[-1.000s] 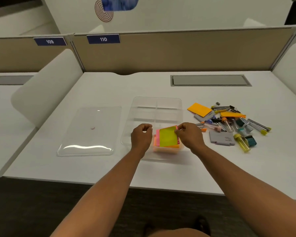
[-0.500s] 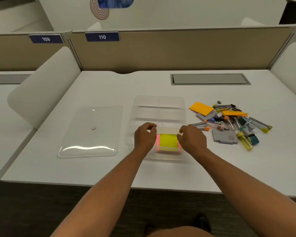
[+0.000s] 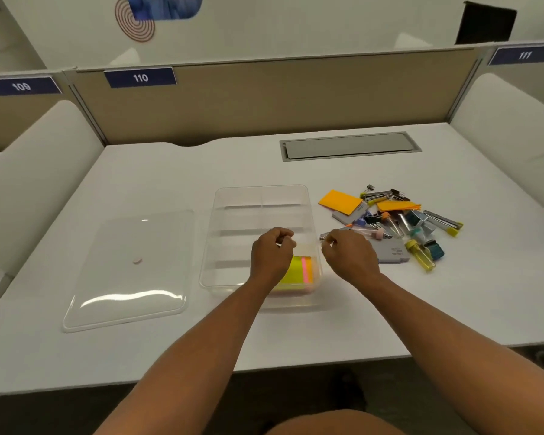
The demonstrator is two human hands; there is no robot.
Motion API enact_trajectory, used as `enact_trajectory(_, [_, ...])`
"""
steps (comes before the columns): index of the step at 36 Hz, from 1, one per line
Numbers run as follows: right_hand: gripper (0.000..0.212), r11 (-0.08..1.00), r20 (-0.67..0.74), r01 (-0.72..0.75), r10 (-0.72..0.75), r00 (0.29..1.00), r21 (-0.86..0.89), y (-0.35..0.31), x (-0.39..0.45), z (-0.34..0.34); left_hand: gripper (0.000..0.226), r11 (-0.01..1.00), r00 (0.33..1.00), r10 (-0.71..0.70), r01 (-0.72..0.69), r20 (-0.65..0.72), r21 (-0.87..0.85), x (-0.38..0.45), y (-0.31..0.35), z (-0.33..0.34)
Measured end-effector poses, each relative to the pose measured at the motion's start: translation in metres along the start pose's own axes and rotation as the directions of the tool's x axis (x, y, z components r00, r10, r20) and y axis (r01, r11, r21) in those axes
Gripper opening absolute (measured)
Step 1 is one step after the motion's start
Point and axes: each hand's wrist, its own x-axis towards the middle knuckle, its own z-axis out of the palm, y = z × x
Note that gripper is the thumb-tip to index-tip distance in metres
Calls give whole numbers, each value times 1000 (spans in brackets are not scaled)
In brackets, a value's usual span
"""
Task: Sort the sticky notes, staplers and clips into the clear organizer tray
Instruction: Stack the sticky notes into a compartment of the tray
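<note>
Your left hand [image 3: 272, 255] and right hand [image 3: 349, 257] hovered loosely curled, empty, over the clear plastic organizer tray [image 3: 261, 191]; the yellow, pink and orange sticky-note stack [image 3: 300, 270] sat in its near-right corner compartment, keeping notes grouped.

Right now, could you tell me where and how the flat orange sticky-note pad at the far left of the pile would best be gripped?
Pinch the flat orange sticky-note pad by its left corner, coming from the clear organizer tray side. That corner lies on bare desk, while its right end sits against the staplers and clips.
</note>
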Motion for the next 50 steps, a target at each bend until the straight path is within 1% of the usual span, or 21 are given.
enact_trajectory(4, [22,998,16,-55,55,998,12,17,14,-6,18,1000,999,20,-20,26,2,14,10,20])
enact_trajectory(9, [22,998,-13,-43,43,999,47,43,35,-16,18,999,998,38,-36,49,-40,30,29,50])
enact_trajectory(12, [21,997,-16,-48,49,999,59,63,52,-20,18,999,996,44,-42,83,-26,45,39,71])
enact_trajectory(15, [20,997,-23,-33,35,999,70,82,68,-26,15,995,989,88,-94,119,46,66,46,91])
enact_trajectory(18, [19,996,-15,-49,50,999,74,102,83,-32,20,982,983,102,-125,152,144,86,54,114])
enact_trajectory(21, [20,991,-20,-87,90,996,103,124,99,-38,27,966,981,56,-100,185,237,102,59,135])
enact_trajectory(24, [21,987,6,-124,124,992,99,148,117,-46,31,942,979,7,-75,205,326,117,58,156])
enact_trajectory(26, [21,988,18,-140,139,990,70,159,124,-49,34,921,981,4,-79,194,382,122,55,162])
enact_trajectory(29, [27,987,24,-152,151,988,44,177,139,-50,39,884,986,38,-110,164,454,133,52,172])
enact_trajectory(32, [34,986,43,-166,166,985,16,192,150,-49,48,872,994,36,-82,105,482,146,47,180])
enact_trajectory(34, [38,983,46,-183,184,982,-24,199,155,-48,55,843,997,32,-67,74,534,154,42,185])
enact_trajectory(36, [43,975,34,-211,213,976,-72,204,159,-47,67,792,998,-28,-12,57,611,163,37,190])
enact_trajectory(38, [51,964,31,-236,241,970,-120,206,163,-47,74,756,994,-101,49,43,652,168,33,192])
enact_trajectory(40, [61,952,60,-257,270,961,-165,208,167,-46,75,741,990,-140,81,35,667,170,33,192])
enact_trajectory(43, [72,937,131,-262,297,946,-231,213,172,-46,75,715,989,-148,95,17,692,172,36,192])
enact_trajectory(46, [73,926,188,-244,305,934,-289,215,176,-46,79,716,984,-180,120,16,687,178,42,191])
enact_trajectory(48, [70,920,201,-245,314,928,-306,215,178,-46,81,749,980,-199,149,4,645,180,44,190])
enact_trajectory(50, [68,913,204,-255,329,922,-319,213,179,-47,79,796,982,-188,161,-14,584,181,45,189])
